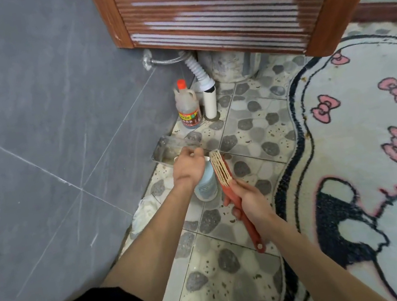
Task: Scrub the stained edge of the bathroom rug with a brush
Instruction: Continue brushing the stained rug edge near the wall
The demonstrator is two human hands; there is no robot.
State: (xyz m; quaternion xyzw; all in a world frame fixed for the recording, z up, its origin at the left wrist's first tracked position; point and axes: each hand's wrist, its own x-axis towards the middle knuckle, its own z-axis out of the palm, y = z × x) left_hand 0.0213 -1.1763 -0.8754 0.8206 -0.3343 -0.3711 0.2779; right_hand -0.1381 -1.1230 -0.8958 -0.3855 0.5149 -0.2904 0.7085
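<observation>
My right hand (250, 201) grips the red handle of a scrub brush (222, 167), bristles turned up and toward me. My left hand (187, 164) curls over the top of a pale blue spray bottle (206, 184) that stands on the pebble-pattern floor just left of the brush head. The white bathroom rug (357, 146), with pink bows and a dark scalloped border, lies to the right. Brown specks dot its left edge (308, 132).
A metal tray (165, 152) sits against the grey tiled wall (38, 120) beyond my left hand. A clear bottle with a red cap (187, 106) and a white drain pipe (209, 99) stand under the wooden cabinet (225, 14). A crumpled white cloth (145, 212) lies by the wall.
</observation>
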